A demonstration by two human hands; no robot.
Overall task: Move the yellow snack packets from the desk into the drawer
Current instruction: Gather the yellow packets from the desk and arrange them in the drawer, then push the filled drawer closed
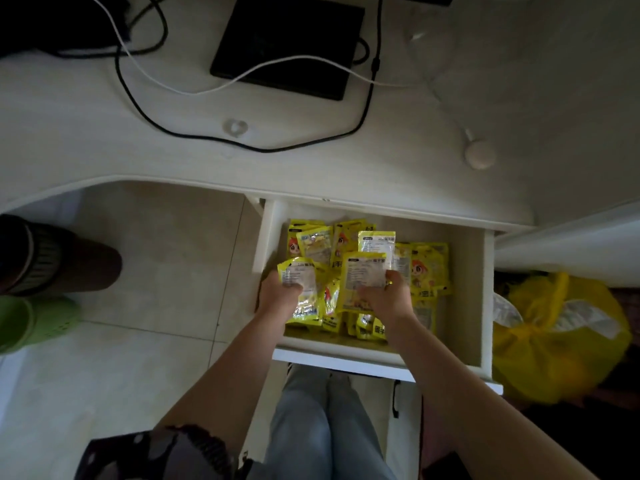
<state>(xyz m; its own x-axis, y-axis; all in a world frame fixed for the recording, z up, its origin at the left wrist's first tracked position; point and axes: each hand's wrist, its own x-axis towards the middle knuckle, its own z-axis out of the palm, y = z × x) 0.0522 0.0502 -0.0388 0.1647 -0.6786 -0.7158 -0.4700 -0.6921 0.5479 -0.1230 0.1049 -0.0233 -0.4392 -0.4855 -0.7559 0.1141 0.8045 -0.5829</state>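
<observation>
Both of my hands are down in the open white wooden drawer (483,299) right now. My left hand (278,295) grips a yellow snack packet with a white printed label (298,276), fingers curled round its lower edge. My right hand (389,295) pinches another yellow packet with a white label (363,271), held upright above the pile. Under both lies a heap of yellow snack packets with a red-haired cartoon face (427,268), filling the left and middle of the drawer; the right part of the drawer floor shows bare. On the white desk top (104,133) above I see a flat black rectangular device (287,43), a black cable (242,142), a white cable (194,88) and a small round white puck (479,157). A yellow plastic bag (557,344) sits just right of the drawer.
</observation>
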